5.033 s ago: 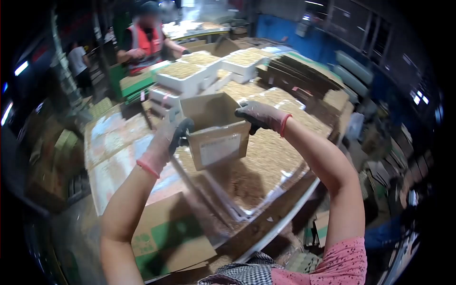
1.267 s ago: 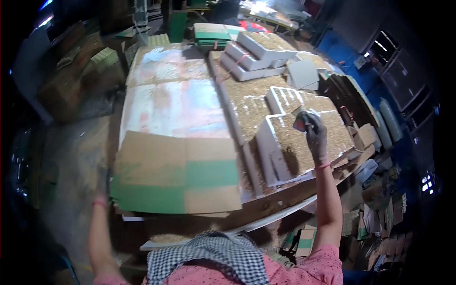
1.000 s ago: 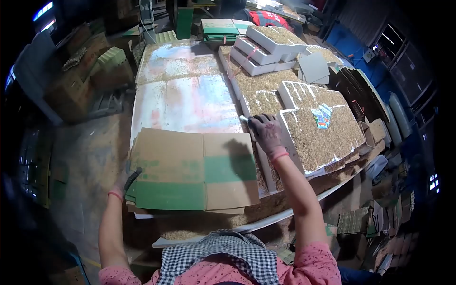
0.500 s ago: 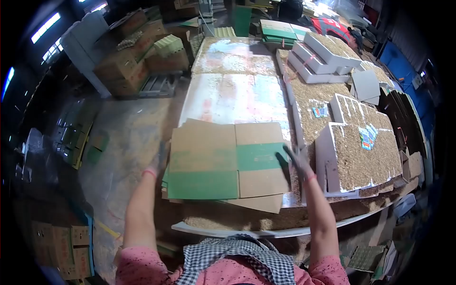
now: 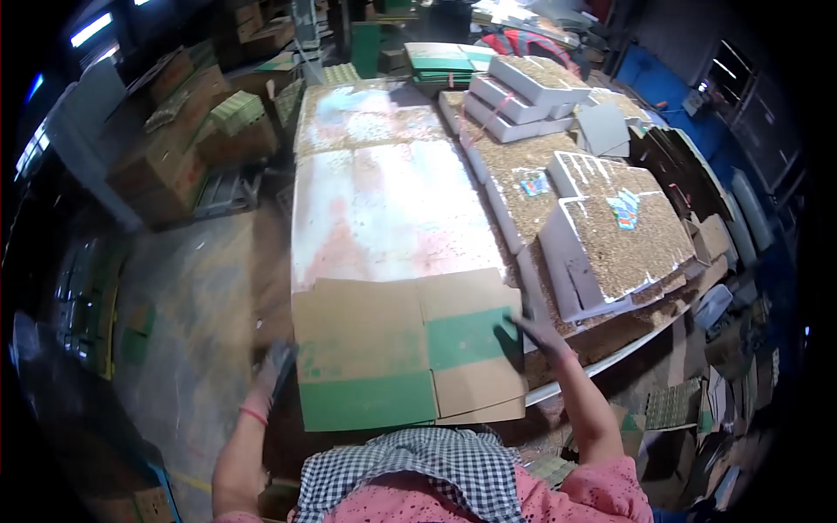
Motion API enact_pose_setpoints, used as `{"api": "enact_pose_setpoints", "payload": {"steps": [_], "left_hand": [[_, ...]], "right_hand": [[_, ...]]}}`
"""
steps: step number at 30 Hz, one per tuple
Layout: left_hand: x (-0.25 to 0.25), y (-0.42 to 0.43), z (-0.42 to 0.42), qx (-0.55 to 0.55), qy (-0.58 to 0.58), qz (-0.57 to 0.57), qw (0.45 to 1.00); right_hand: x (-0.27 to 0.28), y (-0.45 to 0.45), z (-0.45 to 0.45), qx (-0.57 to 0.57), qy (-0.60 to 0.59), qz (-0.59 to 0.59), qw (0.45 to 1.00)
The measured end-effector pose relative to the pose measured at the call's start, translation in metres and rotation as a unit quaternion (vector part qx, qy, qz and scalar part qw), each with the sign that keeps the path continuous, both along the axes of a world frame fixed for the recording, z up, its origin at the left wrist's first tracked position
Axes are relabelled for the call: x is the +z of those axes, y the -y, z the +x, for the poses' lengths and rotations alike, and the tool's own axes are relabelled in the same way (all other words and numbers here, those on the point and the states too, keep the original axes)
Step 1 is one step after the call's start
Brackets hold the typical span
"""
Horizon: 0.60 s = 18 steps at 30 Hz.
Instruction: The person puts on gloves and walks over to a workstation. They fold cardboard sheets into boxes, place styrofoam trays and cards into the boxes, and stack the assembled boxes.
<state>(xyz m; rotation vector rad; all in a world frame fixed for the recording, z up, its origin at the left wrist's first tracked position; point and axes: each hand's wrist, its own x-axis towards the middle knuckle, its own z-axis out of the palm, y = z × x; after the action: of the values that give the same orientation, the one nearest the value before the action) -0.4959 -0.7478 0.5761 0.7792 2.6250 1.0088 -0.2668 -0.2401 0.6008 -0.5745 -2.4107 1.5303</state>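
Flat sheets of brown and green cardboard (image 5: 366,340) lie stacked in front of me, their near edge close to my checked apron. Along the left edge is my left hand (image 5: 275,370), gloved, fingers stretched out beside the cardboard. My right hand (image 5: 542,336), also gloved, has its fingers spread at the right edge, holding nothing; whether it touches the cardboard is unclear. Beyond the sheets extends a white, stained surface (image 5: 392,209). Colourful small packets (image 5: 624,210) rest on a white block topped with brown granular material (image 5: 636,253), and another packet (image 5: 534,183) lies further left.
White trays of the same material (image 5: 523,96) are stacked at the back, near a person in a red vest (image 5: 527,44). A grey panel (image 5: 603,129) leans beside dark cardboard (image 5: 684,174). Brown boxes (image 5: 157,174) stand at left; folded green cardboard (image 5: 440,59) lies behind.
The box held earlier is out of my hands. Packets have appeared on the brown material. Since half a second ago, the cardboard has slid towards my body, with both hands beside it; the view has turned right.
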Motion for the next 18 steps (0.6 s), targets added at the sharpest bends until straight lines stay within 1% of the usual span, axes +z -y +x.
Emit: {"api": "enact_pose_setpoints", "payload": {"steps": [1,2,3,5,6,7,8,10,12,13,14,15,16,17,18], "left_hand": [[-0.002,-0.017,-0.025,-0.024,-0.238,-0.099,0.966],[0.001,-0.046,-0.047,-0.045,-0.364,-0.139,0.920],[0.017,-0.085,-0.055,-0.081,-0.361,-0.154,0.916],[0.050,-0.163,-0.072,-0.156,-0.350,-0.181,0.906],[0.055,-0.200,-0.086,-0.194,-0.431,-0.110,0.875],[0.080,-0.222,-0.084,-0.318,-0.298,-0.309,0.845],[0.082,-0.236,-0.093,-0.338,-0.251,-0.341,0.840],[0.070,-0.234,-0.111,-0.339,-0.146,-0.357,0.858],[0.060,-0.209,-0.115,-0.311,0.019,-0.379,0.871],[0.058,-0.195,-0.111,-0.284,0.103,-0.390,0.870],[0.060,-0.180,-0.104,-0.247,0.172,-0.395,0.868],[0.064,-0.171,-0.097,-0.208,0.209,-0.389,0.873],[0.073,-0.162,-0.088,-0.163,0.221,-0.373,0.886],[0.043,-0.146,-0.099,-0.128,0.164,-0.333,0.920],[0.014,-0.130,-0.111,-0.093,0.103,-0.289,0.947]], "right_hand": [[-0.003,-0.011,-0.019,-0.067,-0.078,0.172,0.980],[0.022,-0.006,-0.055,-0.130,-0.113,0.353,0.920],[0.065,0.012,-0.079,-0.024,0.007,0.395,0.919],[0.064,0.020,-0.130,0.163,0.099,0.508,0.840],[0.030,0.005,-0.162,0.239,0.077,0.585,0.771],[0.027,0.016,-0.174,0.162,0.168,0.459,0.857],[0.031,0.023,-0.186,0.078,0.242,0.311,0.916],[0.010,0.004,-0.171,0.091,0.320,0.273,0.903],[-0.002,-0.018,-0.152,0.121,0.375,0.224,0.891],[-0.003,-0.029,-0.142,0.142,0.392,0.191,0.889],[0.001,-0.030,-0.133,0.197,0.433,0.115,0.872],[0.014,-0.019,-0.122,0.192,0.375,0.166,0.892],[0.026,-0.007,-0.110,0.184,0.317,0.221,0.904],[0.006,-0.011,-0.108,0.157,0.207,0.211,0.942],[-0.007,-0.016,-0.108,0.129,0.094,0.198,0.967]]}}
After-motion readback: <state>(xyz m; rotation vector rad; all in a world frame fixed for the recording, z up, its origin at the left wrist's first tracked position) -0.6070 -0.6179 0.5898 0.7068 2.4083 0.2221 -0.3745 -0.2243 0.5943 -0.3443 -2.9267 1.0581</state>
